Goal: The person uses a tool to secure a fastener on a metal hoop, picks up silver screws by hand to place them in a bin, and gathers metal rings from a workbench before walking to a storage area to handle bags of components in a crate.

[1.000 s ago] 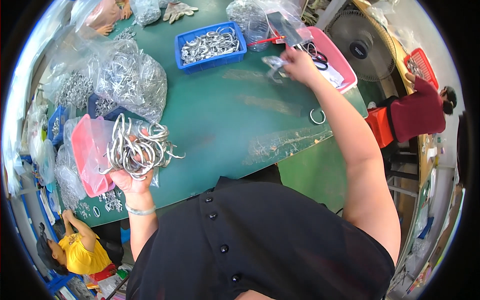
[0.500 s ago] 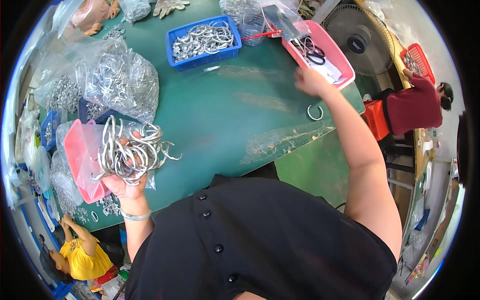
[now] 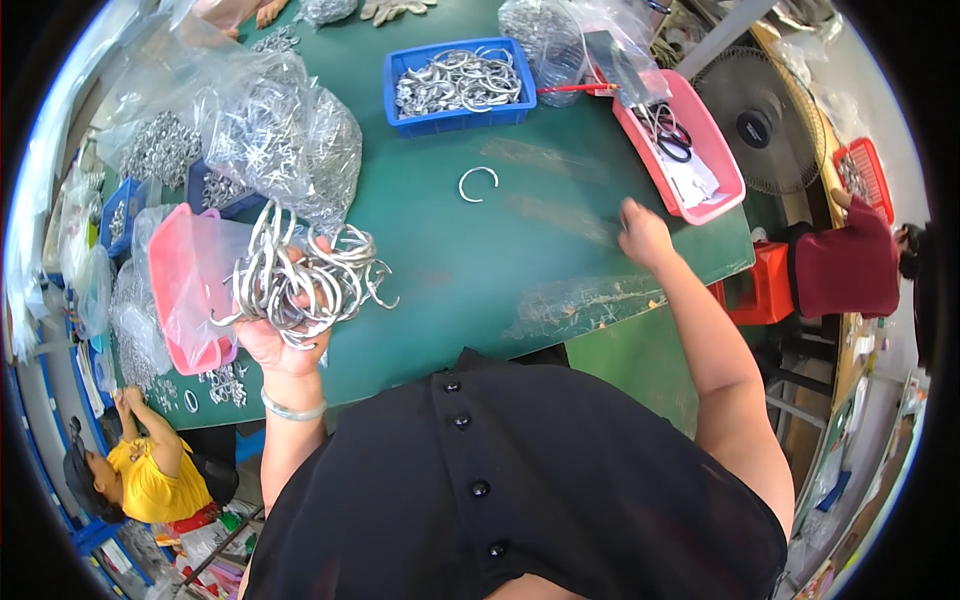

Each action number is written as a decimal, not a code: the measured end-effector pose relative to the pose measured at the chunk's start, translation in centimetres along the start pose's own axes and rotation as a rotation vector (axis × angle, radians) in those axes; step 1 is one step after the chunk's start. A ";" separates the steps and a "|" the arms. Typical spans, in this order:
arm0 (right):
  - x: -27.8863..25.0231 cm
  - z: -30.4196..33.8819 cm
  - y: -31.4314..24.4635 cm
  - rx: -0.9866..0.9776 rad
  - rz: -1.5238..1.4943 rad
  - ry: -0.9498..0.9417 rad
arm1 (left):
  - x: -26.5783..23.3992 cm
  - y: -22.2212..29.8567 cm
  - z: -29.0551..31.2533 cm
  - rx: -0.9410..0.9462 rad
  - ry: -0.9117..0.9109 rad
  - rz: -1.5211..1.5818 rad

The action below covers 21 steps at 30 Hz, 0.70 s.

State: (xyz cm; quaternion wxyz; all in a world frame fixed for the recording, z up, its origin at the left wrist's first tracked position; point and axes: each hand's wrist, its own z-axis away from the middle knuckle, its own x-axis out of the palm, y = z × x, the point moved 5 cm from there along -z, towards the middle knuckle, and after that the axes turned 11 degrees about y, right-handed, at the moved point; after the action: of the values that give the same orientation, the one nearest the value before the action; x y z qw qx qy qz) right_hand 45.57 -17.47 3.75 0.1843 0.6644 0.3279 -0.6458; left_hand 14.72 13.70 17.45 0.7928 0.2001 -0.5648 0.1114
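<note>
My left hand [image 3: 275, 345], closed, holds up a tangled bunch of silvery open bangles [image 3: 310, 280] above the table's left side. My right hand [image 3: 645, 237] is over the green table, near the front of a pink basket. Its fingers are curled, and I cannot make out what is in them. One loose open bangle [image 3: 478, 184] lies by itself mid-table. Beyond it, a blue tray [image 3: 458, 119] contains a heap of similar curved pieces.
Bags of small metal parts [image 3: 290, 130] and a clear-bagged pink bin [image 3: 180, 300] crowd the left. At right, a pink basket [image 3: 718, 208] holds scissors [image 3: 672, 140]; a fan [image 3: 755, 125] stands beyond. Co-workers sit at lower left [image 3: 160, 470] and right [image 3: 848, 260].
My view has shifted, moving the table things rightward. A blurred streak below the blue tray is now a bangle at rest. My right hand has lowered over where another bangle lay, now unseen.
</note>
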 end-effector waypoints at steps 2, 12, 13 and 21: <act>-2.8 -5.9 -5.4 -0.147 -0.104 0.149 | -0.3 0.1 0.3 0.015 0.031 0.017; 4.8 -14.0 -16.8 -0.186 -0.068 -0.208 | -1.3 1.2 1.8 0.068 0.039 0.003; 6.6 -13.0 -16.4 -0.122 -0.076 -0.169 | -1.3 1.3 2.1 0.065 0.069 0.011; 4.1 -15.3 -16.7 -0.067 -0.336 -0.070 | -1.7 2.4 3.9 0.190 0.123 -0.019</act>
State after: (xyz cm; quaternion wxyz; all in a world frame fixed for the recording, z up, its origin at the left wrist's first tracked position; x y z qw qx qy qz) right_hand 45.45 5.55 4.22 0.1072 0.5708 0.4492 -0.6789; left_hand 9.84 14.21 17.47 0.8046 0.2727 -0.4998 0.1689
